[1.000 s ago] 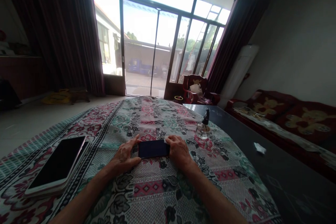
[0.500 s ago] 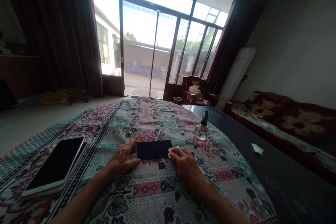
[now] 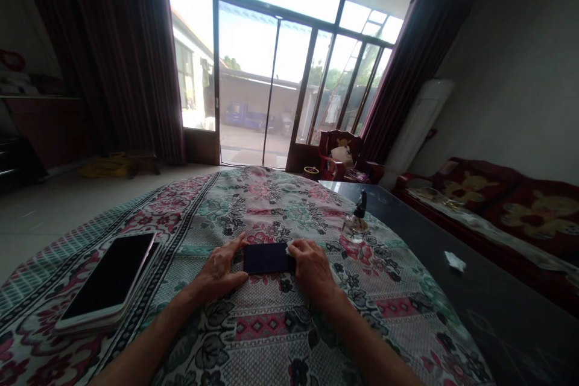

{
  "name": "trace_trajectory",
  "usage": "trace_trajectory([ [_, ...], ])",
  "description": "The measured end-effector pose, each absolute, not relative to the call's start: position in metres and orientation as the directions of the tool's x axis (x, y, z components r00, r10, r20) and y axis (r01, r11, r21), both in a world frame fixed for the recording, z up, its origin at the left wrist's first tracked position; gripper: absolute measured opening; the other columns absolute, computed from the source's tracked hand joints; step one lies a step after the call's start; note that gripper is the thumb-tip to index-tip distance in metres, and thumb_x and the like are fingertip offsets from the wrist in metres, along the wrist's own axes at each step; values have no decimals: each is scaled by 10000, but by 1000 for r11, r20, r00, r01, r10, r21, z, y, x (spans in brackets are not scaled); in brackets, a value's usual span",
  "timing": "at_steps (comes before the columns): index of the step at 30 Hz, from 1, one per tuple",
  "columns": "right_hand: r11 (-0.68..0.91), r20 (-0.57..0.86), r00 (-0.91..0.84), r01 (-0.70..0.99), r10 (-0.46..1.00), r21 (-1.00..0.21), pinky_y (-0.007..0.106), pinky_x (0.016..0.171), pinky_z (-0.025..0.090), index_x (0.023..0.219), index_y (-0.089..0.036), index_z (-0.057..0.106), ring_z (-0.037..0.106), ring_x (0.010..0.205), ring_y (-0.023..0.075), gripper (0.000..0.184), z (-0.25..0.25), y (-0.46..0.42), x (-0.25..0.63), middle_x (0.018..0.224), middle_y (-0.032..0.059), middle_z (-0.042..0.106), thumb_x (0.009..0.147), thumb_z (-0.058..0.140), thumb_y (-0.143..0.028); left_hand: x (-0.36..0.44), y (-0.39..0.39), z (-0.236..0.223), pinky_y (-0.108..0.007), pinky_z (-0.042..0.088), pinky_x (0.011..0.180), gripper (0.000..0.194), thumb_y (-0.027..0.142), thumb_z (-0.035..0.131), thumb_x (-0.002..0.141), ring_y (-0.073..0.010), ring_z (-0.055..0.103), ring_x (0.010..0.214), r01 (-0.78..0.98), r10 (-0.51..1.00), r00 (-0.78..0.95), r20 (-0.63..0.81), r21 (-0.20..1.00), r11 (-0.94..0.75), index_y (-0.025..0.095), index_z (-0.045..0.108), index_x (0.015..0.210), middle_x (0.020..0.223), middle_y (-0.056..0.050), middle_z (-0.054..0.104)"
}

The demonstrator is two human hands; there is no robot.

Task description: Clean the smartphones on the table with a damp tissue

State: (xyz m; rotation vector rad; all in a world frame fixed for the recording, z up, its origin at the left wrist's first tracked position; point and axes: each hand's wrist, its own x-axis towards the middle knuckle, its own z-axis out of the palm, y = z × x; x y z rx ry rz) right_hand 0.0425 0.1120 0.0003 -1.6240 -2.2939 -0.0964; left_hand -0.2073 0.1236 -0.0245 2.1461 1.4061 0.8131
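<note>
A dark smartphone (image 3: 266, 258) lies flat on the patterned tablecloth (image 3: 257, 193), its long side running left to right. My left hand (image 3: 221, 264) grips the phone's left end, thumb at the near corner and fingers at the far corner. At the other end, my right hand (image 3: 313, 264) is closed around a white tissue (image 3: 287, 248), pressing it on the phone's right part. Most of the tissue is hidden under the fingers. Beyond the right hand stands a clear spray bottle (image 3: 355, 226) with a black pump top.
To the left, a larger device with a black screen and white frame (image 3: 108, 277) rests on a stack. A crumpled white tissue (image 3: 455, 261) lies on the dark tabletop (image 3: 420, 241) at right. Farther back are a red sofa (image 3: 534, 211), a chair (image 3: 337, 154) and glass doors (image 3: 253, 84).
My right hand has shifted inward over the phone's right end, and less of the tissue shows. The left hand keeps its hold. The whole view has swung slightly left.
</note>
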Motion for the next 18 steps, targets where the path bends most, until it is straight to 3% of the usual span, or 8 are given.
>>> trace_trajectory([
  [9,554,313,-494,821,811,-137,319,902,352,1094,-230,643,479,1059,209,277,-6,82,12,1150,41,618,883,496,-130,-205,123,-23,-455,292,1095,855,249,567,656,-306,466,1280,658,925,302,230,652,-377,122,305,1460,1379,-130,543],
  [18,311,311,-261,943,914,-121,352,903,345,1073,-203,659,477,1082,245,293,-1,109,40,1168,56,621,889,459,-91,-205,122,-20,-443,312,1089,849,254,574,645,-316,473,1280,665,927,293,233,647,-373,136,334,1451,1364,-123,557],
])
